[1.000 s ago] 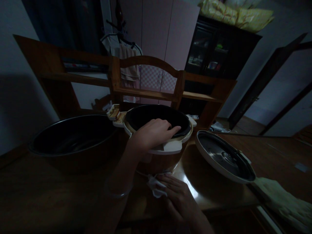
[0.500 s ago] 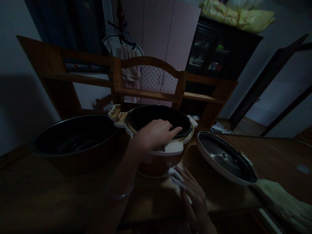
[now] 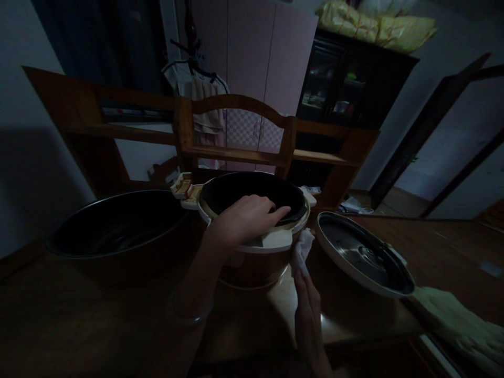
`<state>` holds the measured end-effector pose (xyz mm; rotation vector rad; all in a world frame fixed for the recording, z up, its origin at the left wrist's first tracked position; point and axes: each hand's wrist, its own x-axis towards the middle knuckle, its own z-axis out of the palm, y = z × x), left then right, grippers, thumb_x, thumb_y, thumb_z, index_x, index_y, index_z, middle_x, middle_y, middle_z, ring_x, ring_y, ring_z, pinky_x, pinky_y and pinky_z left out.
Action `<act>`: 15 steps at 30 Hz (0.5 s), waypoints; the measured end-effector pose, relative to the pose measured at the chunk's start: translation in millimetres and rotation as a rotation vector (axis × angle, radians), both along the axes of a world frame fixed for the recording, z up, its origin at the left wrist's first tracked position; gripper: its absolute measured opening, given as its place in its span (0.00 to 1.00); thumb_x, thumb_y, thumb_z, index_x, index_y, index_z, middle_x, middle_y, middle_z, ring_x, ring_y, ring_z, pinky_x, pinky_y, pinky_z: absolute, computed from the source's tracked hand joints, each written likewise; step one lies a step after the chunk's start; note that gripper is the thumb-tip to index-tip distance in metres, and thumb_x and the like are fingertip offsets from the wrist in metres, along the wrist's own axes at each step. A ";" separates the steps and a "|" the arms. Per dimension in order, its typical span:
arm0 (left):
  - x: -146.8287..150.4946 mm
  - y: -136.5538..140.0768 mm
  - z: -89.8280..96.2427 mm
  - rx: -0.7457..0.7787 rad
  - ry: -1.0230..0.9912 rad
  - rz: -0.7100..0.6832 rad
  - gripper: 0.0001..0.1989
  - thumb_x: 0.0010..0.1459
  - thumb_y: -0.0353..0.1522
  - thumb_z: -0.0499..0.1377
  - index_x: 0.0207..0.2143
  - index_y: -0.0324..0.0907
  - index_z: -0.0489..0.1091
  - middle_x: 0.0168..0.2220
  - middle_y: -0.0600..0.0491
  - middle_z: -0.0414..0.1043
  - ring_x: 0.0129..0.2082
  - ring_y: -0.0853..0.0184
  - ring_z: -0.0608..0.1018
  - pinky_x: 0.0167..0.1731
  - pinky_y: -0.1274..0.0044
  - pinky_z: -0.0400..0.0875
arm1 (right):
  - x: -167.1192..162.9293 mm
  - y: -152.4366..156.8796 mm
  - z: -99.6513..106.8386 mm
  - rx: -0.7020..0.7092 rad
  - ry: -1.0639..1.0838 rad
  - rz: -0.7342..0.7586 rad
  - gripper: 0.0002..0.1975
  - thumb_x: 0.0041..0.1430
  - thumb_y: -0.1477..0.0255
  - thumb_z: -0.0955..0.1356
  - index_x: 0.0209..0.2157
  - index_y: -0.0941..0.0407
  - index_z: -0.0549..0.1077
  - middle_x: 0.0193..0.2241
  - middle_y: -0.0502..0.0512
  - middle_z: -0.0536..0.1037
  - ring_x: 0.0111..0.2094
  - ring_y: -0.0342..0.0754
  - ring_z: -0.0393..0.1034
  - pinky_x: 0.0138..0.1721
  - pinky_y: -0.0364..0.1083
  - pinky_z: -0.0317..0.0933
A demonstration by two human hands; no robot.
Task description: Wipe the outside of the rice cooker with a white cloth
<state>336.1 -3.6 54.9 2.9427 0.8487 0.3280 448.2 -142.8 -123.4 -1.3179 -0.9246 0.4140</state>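
A rice cooker (image 3: 252, 269) with a brown body and pale rim stands upright on the wooden table, its top uncovered and a black inner pot (image 3: 252, 181) inside. My left hand (image 3: 240, 223) hooks over the near rim; its fingertips are hidden inside. My right hand (image 3: 307, 307) is low at the cooker's right side, fingers fairly straight, with a crumpled white cloth (image 3: 303, 249) held at the fingertips against or close to the outer wall. To the right, the round lid (image 3: 366, 254) lies tilted, inner metal side up.
A large dark basin (image 3: 118, 253) sits left of the cooker. Behind rises a wooden shelf frame (image 3: 236, 152). A pale green cloth (image 3: 457, 312) lies at the lower right. Past the frame are pink wardrobe doors (image 3: 252, 58) and a black cabinet (image 3: 378, 89). The room is dim.
My right hand has moved the white cloth from the cooker's front base up and around to its right side. My left hand stays on the rim. The view has shifted slightly.
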 end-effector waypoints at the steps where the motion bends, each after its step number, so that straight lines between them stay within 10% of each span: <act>1: 0.1 0.4 -0.4 0.008 0.003 -0.005 0.26 0.69 0.44 0.38 0.53 0.47 0.72 0.44 0.48 0.77 0.44 0.57 0.78 0.38 0.71 0.64 | -5.5 -0.2 -2.1 -0.013 0.001 -0.006 0.26 0.68 0.60 0.60 0.64 0.52 0.60 0.64 0.54 0.61 0.65 0.55 0.53 0.65 0.58 0.47; 15: -0.6 0.3 0.1 0.093 0.072 -0.022 0.26 0.69 0.41 0.37 0.58 0.50 0.67 0.44 0.48 0.77 0.41 0.56 0.78 0.34 0.71 0.62 | -16.6 -7.2 -22.4 -0.042 -0.517 0.174 0.26 0.71 0.71 0.54 0.68 0.47 0.48 0.69 0.46 0.41 0.69 0.51 0.33 0.67 0.56 0.41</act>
